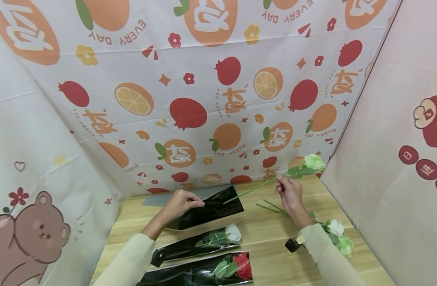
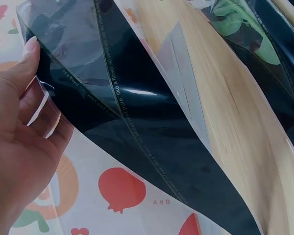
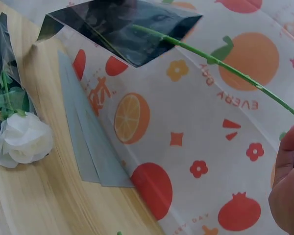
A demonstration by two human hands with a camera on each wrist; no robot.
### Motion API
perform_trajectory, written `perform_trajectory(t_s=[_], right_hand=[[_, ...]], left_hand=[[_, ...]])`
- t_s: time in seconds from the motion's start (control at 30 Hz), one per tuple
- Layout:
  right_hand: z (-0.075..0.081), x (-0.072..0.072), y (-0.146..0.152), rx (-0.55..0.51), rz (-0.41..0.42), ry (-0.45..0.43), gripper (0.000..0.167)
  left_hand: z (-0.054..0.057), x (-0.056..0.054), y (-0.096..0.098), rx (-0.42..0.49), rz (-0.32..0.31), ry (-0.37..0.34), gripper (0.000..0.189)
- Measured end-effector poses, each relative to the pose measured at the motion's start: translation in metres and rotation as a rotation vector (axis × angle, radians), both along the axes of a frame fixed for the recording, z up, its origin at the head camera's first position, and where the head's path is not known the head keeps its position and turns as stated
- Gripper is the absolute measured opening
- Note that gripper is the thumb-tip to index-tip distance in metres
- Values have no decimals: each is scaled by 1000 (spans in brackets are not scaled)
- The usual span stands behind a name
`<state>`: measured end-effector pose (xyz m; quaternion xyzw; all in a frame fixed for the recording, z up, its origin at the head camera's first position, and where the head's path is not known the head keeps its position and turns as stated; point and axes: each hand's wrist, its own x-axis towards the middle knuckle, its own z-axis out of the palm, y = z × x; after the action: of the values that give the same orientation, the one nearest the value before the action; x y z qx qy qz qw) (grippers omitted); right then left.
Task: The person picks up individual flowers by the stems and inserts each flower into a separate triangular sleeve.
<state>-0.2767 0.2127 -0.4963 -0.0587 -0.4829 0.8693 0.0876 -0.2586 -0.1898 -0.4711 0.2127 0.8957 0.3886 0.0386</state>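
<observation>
My left hand (image 1: 182, 204) pinches the edge of a black flower sleeve with a clear front (image 1: 207, 212), held tilted above the wooden table. In the left wrist view, the thumb lies on the near side of the sleeve (image 2: 152, 127) and the other fingers go behind the film. Pinched in my right hand (image 1: 291, 192) is the green stem (image 1: 250, 190) of a pale green-white rose (image 1: 314, 162), just below its leaves. The lower stem end overlaps the wide mouth of the sleeve in the head and right wrist views.
Nearer me lie a sleeved white rose (image 1: 233, 233) and a sleeved red rose (image 1: 243, 266). Loose roses (image 1: 346, 246) with bare stems (image 1: 272, 208) lie under and beside my right forearm. Flat greyish sheets (image 3: 88, 142) rest by the printed cloth wall (image 1: 204, 99) at the back.
</observation>
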Motion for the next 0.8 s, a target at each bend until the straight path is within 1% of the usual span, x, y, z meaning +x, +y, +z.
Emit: perform_trajectory(t_s=[0.17, 0.33, 0.43, 0.63, 0.8], right_hand=[[3, 3, -11, 17, 7, 37, 29], [4, 6, -24, 32, 52, 93, 27], [3, 8, -31, 53, 72, 122, 26], [1, 9, -46, 144, 102, 184, 25], [1, 10, -56, 220, 118, 191, 22]], left_hand=[[1, 1, 1, 9, 5, -11, 13], [3, 1, 3, 9, 21, -12, 13], [3, 0, 3, 8, 23, -1, 14], [4, 0, 5, 24, 12, 28, 14], [5, -2, 7, 33, 10, 31, 13]])
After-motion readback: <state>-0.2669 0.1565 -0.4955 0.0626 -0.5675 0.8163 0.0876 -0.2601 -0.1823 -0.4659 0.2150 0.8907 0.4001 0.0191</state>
